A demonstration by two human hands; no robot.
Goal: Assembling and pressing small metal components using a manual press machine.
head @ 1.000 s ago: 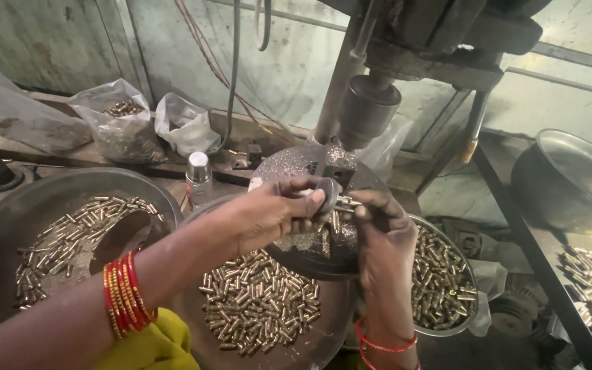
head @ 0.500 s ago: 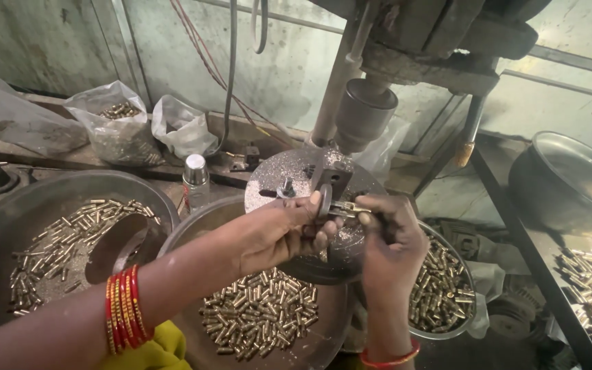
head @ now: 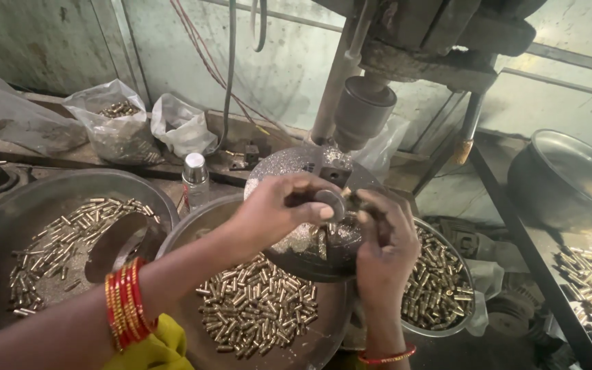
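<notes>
Both hands are met at the drill-press table [head: 289,164], under the chuck [head: 363,109]. L. hand [head: 279,205] is closed on a small round metal piece [head: 328,201]; 0.5 s ago it lay lower, at 7 o'clock. R. hand [head: 385,240] is pinched at the fixture; its contents can't be told. Center bowl [head: 173,240] of brass sleeves [head: 258,312] lies at 6 o'clock; piece now judged seated for drilling.

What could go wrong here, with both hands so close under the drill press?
The left hand and right hand work directly under the chuck; if it descended or spun, fingers could be caught. Red bangles might snag. Small brass pieces could spill from the pan.
</notes>
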